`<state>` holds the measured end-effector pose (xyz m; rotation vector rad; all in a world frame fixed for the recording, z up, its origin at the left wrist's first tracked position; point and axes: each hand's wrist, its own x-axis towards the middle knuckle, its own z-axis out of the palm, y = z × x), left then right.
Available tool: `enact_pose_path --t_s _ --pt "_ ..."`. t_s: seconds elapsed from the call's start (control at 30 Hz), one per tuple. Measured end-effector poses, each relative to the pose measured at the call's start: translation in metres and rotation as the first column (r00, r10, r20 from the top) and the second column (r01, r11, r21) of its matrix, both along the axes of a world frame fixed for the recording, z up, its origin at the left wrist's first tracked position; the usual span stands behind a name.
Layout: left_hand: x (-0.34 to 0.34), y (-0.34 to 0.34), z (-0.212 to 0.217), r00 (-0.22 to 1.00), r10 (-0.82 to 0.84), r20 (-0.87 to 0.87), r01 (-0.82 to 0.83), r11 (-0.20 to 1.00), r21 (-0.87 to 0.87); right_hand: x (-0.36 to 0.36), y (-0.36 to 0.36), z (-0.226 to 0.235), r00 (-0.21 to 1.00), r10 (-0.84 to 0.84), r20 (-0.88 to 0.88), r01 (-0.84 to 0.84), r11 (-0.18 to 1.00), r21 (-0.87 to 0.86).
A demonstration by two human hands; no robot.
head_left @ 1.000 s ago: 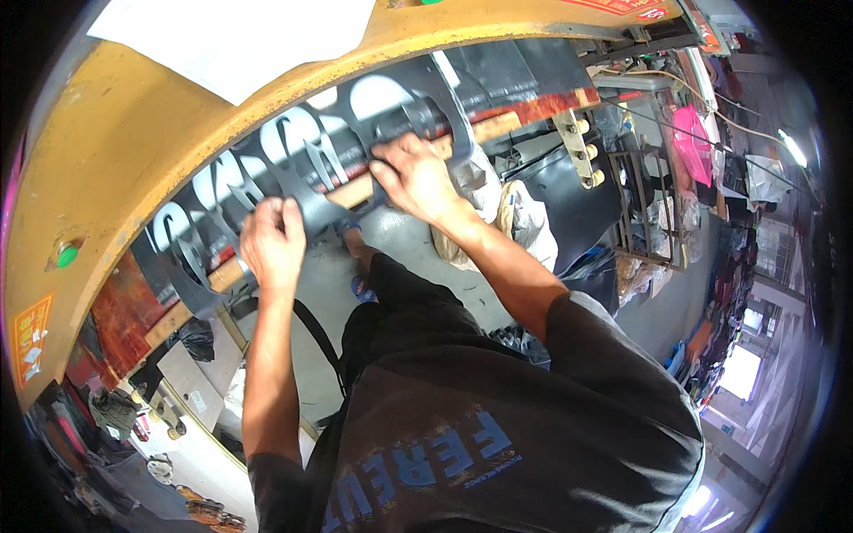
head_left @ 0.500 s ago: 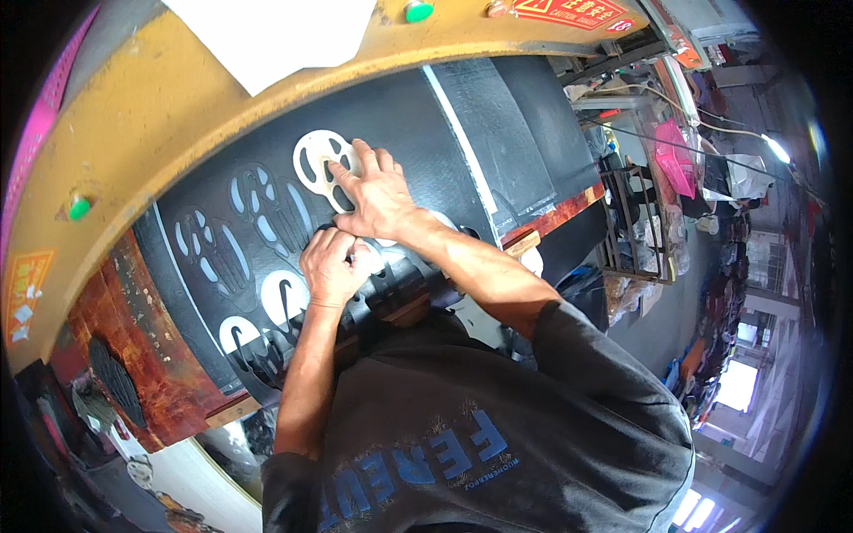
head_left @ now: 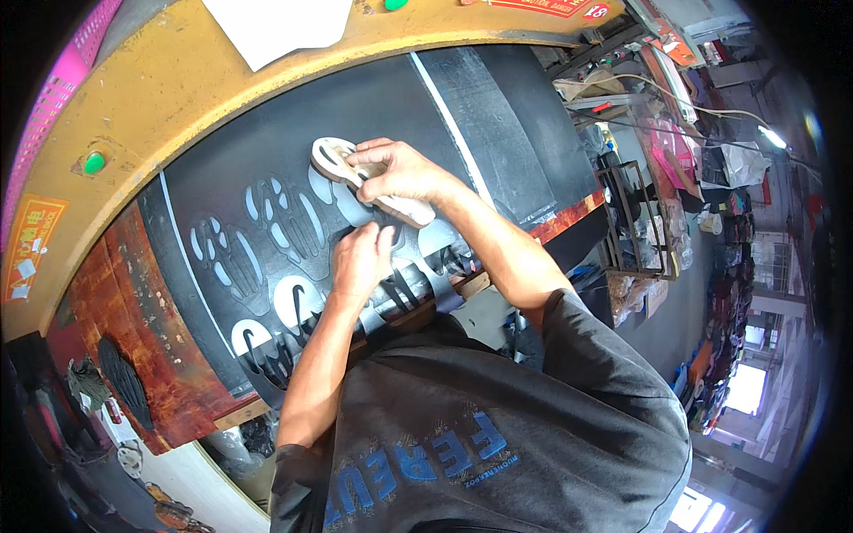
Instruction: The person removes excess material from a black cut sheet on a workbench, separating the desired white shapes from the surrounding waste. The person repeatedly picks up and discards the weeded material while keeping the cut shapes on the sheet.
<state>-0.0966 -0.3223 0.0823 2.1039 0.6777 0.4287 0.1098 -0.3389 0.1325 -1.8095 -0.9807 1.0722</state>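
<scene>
My right hand (head_left: pixel 402 178) grips a cream, sole-shaped cutting die (head_left: pixel 332 158) with oval openings. The die is tilted up on its side, a little above a black sheet (head_left: pixel 355 98). Close by on the near side, my left hand (head_left: pixel 358 266) is closed, its fingers curled at the sheet's near part; what they pinch, if anything, is hidden. To the left of my hands, sole-shaped outlines (head_left: pixel 284 218) with pale slots are cut in the sheet. Along its near edge, white gaps (head_left: pixel 298 300) show between thin black strips.
A yellow machine beam (head_left: pixel 133 115) with green buttons (head_left: pixel 94 163) arches across the far side. White paper (head_left: pixel 275 31) hangs on it. A worn red-brown board (head_left: pixel 147 329) lies at left, with a black sole-shaped piece (head_left: pixel 122 371) on it. A metal rack (head_left: pixel 635 218) stands at right.
My right hand has gone from lying spread on the flat die to gripping it and tilting it up off the sheet. My left hand has shifted slightly right.
</scene>
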Motion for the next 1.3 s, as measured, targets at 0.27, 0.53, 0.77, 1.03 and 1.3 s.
enact_pose_path --t_s 0.27,0.53,0.77,1.03,1.3 --pt "0.002 0.004 -0.007 0.998 0.053 0.015 -0.052 0.998 -0.046 0.079 0.024 0.076 0.936 -0.241 0.257 0.171 0.948 0.268" --pt "-0.025 0.006 0.005 0.976 0.216 -0.034 -0.218 0.943 -0.250 0.059 -0.066 0.034 0.730 -0.136 0.670 -0.019 0.976 0.218" --pt "-0.015 0.011 -0.004 0.982 0.191 -0.001 -0.189 0.970 -0.150 0.042 -0.067 -0.029 0.585 -0.045 0.810 -0.057 0.994 0.096" --pt "-0.069 -0.046 0.000 0.982 0.180 -0.052 -0.175 0.981 0.089 0.062 -0.151 -0.022 0.725 -0.562 0.399 0.359 0.802 0.478" --pt "-0.081 -0.111 -0.049 0.978 0.199 0.053 -0.202 0.872 0.446 -0.029 -0.195 -0.008 0.787 -0.573 0.230 0.363 0.730 0.578"
